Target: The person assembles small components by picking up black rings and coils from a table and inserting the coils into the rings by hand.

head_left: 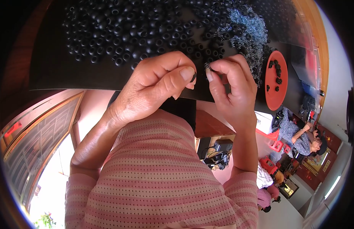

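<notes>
Over the table's near edge, my left hand (152, 84) is closed, its thumb pressed against the fingers on a small black piece (193, 77), mostly hidden. Just to the right, my right hand (234, 82) pinches a small coil spring (207, 66) between thumb and forefinger. The two hands are apart, fingertips facing each other. Beyond them spreads a heap of round black hollow pieces (135, 28), each with a hole. At the far right of it lies a pile of thin metal springs (249, 28), silvery and bluish.
An orange-red oval dish (275, 99) with several black pieces stands right of my right hand on the dark table (51, 72). A clear plastic sheet (312, 57) borders the table's right side. Another person (299, 133) sits farther off, at the right, near red stools (277, 146).
</notes>
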Motion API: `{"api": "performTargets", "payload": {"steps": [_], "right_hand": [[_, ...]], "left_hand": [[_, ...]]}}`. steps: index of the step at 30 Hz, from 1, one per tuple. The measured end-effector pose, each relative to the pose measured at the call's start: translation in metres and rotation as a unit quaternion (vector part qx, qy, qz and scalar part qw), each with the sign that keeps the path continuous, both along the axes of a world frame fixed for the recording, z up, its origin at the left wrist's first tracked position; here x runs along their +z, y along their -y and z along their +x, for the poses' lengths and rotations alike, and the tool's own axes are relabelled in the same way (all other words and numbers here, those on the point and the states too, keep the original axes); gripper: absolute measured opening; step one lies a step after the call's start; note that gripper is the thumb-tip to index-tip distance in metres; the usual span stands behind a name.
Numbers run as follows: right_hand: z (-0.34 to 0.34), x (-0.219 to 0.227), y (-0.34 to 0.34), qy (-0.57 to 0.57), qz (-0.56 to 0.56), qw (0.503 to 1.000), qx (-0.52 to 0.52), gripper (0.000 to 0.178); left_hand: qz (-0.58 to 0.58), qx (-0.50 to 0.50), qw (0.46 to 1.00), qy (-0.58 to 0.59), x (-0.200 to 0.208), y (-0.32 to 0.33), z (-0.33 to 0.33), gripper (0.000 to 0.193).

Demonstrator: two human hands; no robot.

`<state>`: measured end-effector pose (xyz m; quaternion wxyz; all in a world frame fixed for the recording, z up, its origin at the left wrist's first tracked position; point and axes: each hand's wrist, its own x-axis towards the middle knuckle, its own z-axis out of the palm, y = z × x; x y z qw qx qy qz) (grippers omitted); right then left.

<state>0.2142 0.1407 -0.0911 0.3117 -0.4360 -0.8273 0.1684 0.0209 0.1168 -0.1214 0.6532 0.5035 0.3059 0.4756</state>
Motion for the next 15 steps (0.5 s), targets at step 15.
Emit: {"api": "performTargets", "payload": {"steps": [15], "right_hand": [[-0.0118,0.0057,0.0093,-0.02,0.023,0.999,0.028,0.02]], "left_hand": [[-0.002,0.011,1.0,0.016,-0.0016,0.0016,-0.0013,0.029]]}}
